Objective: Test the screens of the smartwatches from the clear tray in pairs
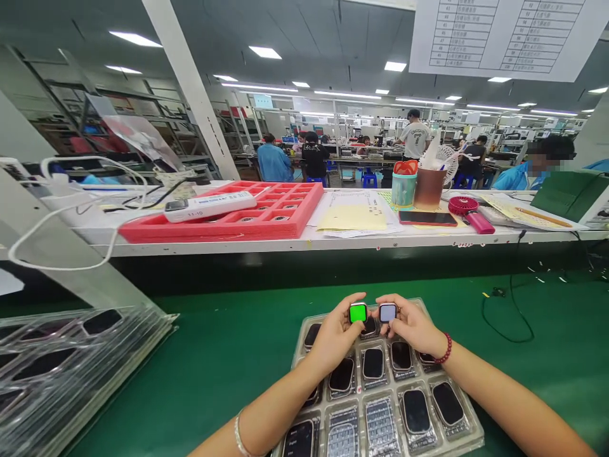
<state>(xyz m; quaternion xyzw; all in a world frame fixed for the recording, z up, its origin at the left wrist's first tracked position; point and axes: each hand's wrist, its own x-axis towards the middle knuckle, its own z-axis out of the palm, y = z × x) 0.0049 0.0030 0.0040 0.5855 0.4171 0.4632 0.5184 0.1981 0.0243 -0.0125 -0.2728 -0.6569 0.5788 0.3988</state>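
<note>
My left hand (pixel 343 327) grips a smartwatch (pixel 358 312) whose screen glows bright green. Close beside it, my right hand (pixel 409 320) pinches a second smartwatch (pixel 387 312) with a pale grey-white lit screen. Both are strapless and held upright, a small gap apart, above the far part of a clear plastic tray (pixel 359 406). Dark-screened watches such as this watch (pixel 373 364) lie in several of its pockets. Two near pockets in the middle hold no watch and show a patterned bottom. One watch at the near left (pixel 299 439) shows faint text. My forearms hide some pockets.
Stacked clear trays (pixel 95 374) with watches stand at the left on the green mat (pixel 214 355). A black cable (pixel 509 317) lies at the right. The shelf (pixel 247 246) ahead carries a red foam tray (pixel 304 212), papers (pixel 352 216), a phone (pixel 428 219) and a pink fan (pixel 469 209).
</note>
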